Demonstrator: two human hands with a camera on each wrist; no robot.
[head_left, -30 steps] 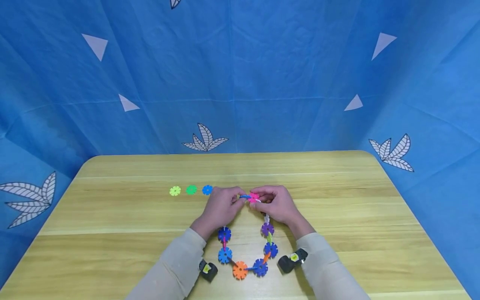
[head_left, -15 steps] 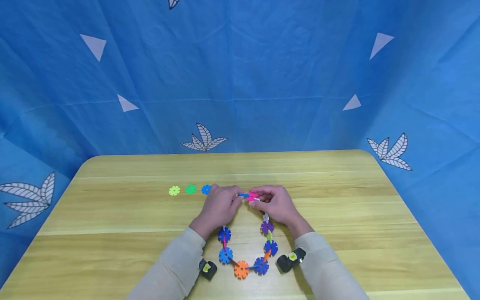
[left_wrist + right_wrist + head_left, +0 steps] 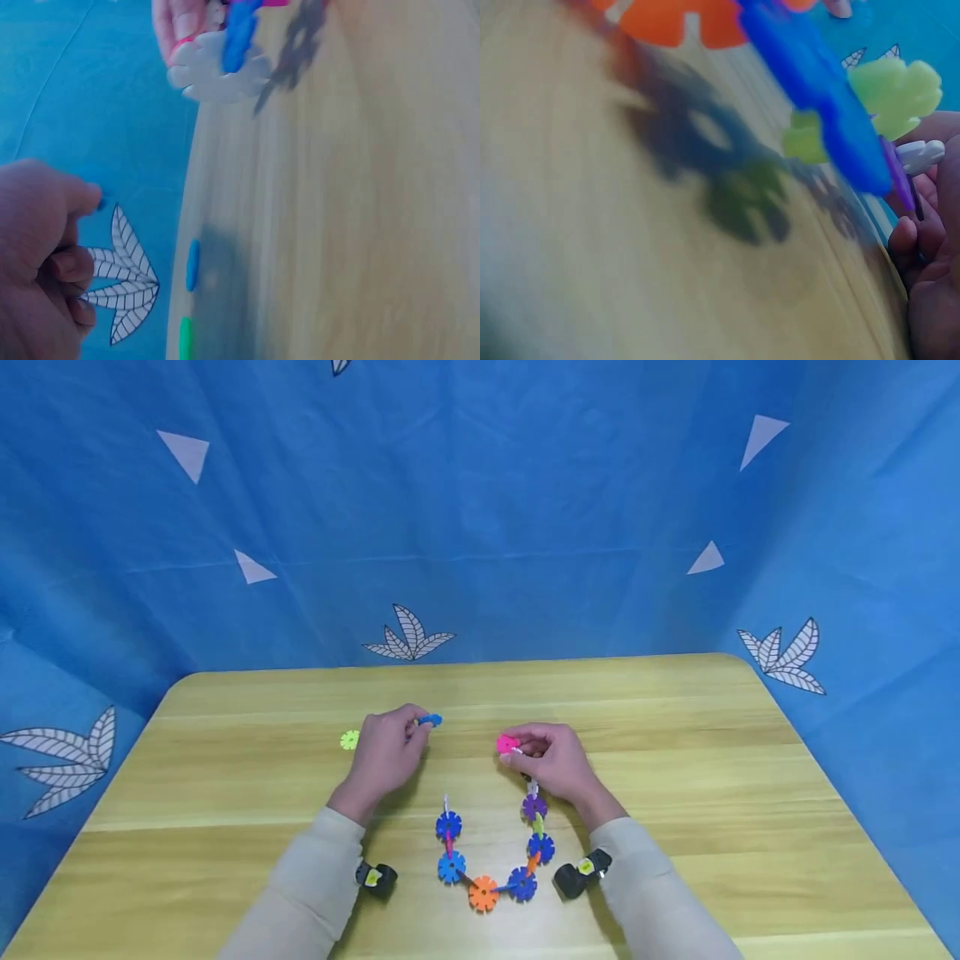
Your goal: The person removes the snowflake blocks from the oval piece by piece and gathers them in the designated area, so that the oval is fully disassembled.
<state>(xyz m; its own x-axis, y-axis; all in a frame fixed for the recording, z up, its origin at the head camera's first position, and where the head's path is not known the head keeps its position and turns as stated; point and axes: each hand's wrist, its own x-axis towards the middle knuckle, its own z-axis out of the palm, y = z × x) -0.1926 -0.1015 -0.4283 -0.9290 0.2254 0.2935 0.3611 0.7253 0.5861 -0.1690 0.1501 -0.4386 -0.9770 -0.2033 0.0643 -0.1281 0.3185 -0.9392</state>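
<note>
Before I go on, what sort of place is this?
Probably an indoor space staged for tabletop work: a wood-grain table, a creased blue printed backdrop behind it, and a colourful chain of notched discs.

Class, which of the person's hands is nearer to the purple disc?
The right hand. It is just beyond the purple disc, holding a pink disc; the left hand is farther away, off to the left, holding a blue disc.

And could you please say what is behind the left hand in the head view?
A green disc lies there, seen only in the left wrist view, with a loose blue disc beside it. The left hand hides anything else.
</note>
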